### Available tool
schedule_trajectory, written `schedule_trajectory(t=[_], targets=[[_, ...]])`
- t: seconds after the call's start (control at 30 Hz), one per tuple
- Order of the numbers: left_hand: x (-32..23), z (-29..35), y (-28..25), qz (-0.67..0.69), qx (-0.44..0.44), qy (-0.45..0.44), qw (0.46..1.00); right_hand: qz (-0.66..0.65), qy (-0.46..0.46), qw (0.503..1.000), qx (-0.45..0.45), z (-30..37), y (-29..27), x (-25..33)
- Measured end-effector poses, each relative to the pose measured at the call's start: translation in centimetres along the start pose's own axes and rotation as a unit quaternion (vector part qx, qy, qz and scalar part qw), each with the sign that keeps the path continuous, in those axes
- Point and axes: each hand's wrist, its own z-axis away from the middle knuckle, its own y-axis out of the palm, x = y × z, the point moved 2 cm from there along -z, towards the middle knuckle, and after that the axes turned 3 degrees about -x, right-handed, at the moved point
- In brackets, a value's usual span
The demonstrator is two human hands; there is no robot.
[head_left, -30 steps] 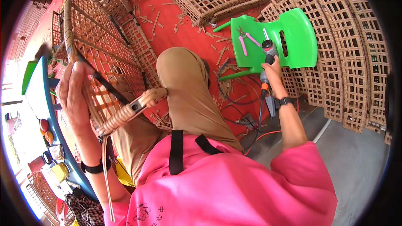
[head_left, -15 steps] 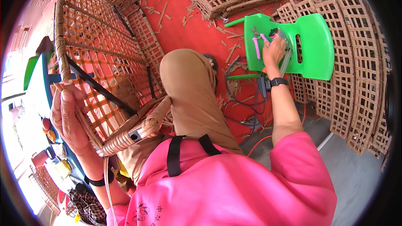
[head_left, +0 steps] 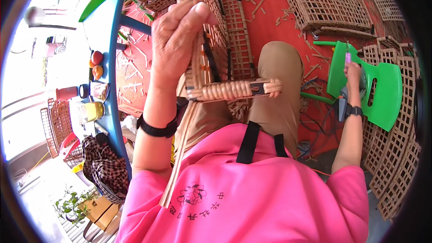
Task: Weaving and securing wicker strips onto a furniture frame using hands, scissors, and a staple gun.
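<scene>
At centre left, my left hand is closed around the upright edge of a woven rattan frame, with flat strips running beside the thumb. A wrapped corner bar sticks out to the right across my lap, bound with cane. Loose pale cane strips hang from that corner over my shirt. Over a green plastic chair at the right, my right hand is closed on pink-handled shears, blades pointing away. A grey tool shows beside my right wrist, partly hidden.
A blue table on the left carries fruit, a jar of yellow liquid and a checked cloth. Woven panels lie at the back and lean at right. Cane scraps and hoses lie on the red floor.
My right hand has picked up the pink-handled shears from the green chair. My view has turned left, and my left hand now shows closed on the rattan edge.
</scene>
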Motion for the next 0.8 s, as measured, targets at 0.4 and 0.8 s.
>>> schedule_trajectory(t=[0.4,0.8], targets=[[0.0,1.2,-2.7,0.061,0.079,0.019,0.995,-0.195,-0.031,0.951,0.239,34.8,-2.2,13.4],[-3.9,9.4,-4.5,0.212,0.036,0.020,0.976,-0.115,-0.196,0.954,0.196,37.9,-0.3,13.7]])
